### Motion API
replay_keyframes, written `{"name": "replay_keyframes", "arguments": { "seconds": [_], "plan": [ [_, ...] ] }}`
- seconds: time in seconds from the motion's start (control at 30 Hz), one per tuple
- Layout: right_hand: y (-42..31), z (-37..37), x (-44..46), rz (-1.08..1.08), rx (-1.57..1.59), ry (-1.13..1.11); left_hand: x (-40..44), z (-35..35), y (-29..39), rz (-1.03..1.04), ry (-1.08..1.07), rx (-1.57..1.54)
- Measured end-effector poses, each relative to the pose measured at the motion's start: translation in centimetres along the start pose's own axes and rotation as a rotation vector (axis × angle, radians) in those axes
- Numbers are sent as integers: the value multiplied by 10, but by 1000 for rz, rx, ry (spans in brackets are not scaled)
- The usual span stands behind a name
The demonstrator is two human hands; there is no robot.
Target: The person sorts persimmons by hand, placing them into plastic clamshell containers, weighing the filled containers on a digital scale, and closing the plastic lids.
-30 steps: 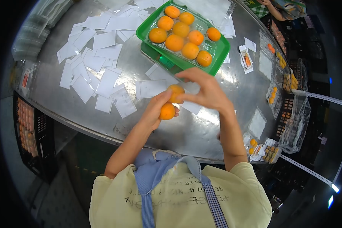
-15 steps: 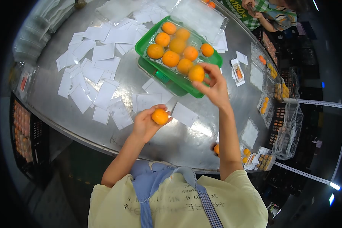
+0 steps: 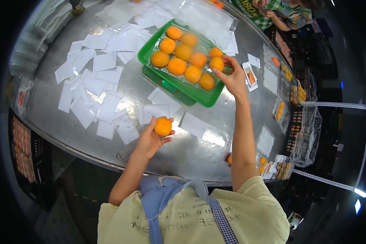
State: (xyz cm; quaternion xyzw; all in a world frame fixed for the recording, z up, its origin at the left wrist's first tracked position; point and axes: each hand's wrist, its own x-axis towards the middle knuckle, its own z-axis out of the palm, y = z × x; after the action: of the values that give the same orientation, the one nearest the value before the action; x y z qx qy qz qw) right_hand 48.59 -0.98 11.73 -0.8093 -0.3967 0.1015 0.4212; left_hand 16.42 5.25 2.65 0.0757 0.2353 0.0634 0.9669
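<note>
My left hand (image 3: 149,140) is cupped around a single orange (image 3: 163,126) above the metal table. My right hand (image 3: 234,78) has its thumb and fingers around another orange (image 3: 216,63) at the right side of a green tray (image 3: 150,42). Inside the green tray is a clear plastic insert with several oranges in rows; part of it looks hazy. One orange (image 3: 207,81) sits at the tray's near right corner, just below my right hand. Under the tray is a green base (image 3: 152,77) with a small lit panel, apparently a scale.
White cards (image 3: 105,105) lie scattered over the left of the metal table (image 3: 191,156). Clear plastic packaging (image 3: 207,20) lies behind the tray. Packed trays line the right edge. A black crate (image 3: 28,150) stands at left. Across the table is another person (image 3: 290,18).
My right hand has moved up along the tray's right side; an orange now rests at the near corner, and it grips another farther back. My left hand has turned slightly, keeping its orange.
</note>
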Motion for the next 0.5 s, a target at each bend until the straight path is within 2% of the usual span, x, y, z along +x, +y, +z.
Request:
{"name": "replay_keyframes", "arguments": {
  "seconds": [0.2, 0.27, 0.43, 0.47, 0.5],
  "plan": [
    [13, -1, 3, -16, -204, -73, 3, 15, 1, 39, 42, 86],
    [19, 3, 4, 25, -134, -75, 3, 18, 0, 46, 42, 88],
    [25, 8, 0, -14, -122, -59, 4, 30, 6, 98, -79, -153],
    [27, 9, -2, 57, -51, -50, 4, 32, 9, 111, -121, -186],
    [19, 9, -5, -54, -130, 24, 4, 34, 10, 128, -152, -192]
  ]
}}
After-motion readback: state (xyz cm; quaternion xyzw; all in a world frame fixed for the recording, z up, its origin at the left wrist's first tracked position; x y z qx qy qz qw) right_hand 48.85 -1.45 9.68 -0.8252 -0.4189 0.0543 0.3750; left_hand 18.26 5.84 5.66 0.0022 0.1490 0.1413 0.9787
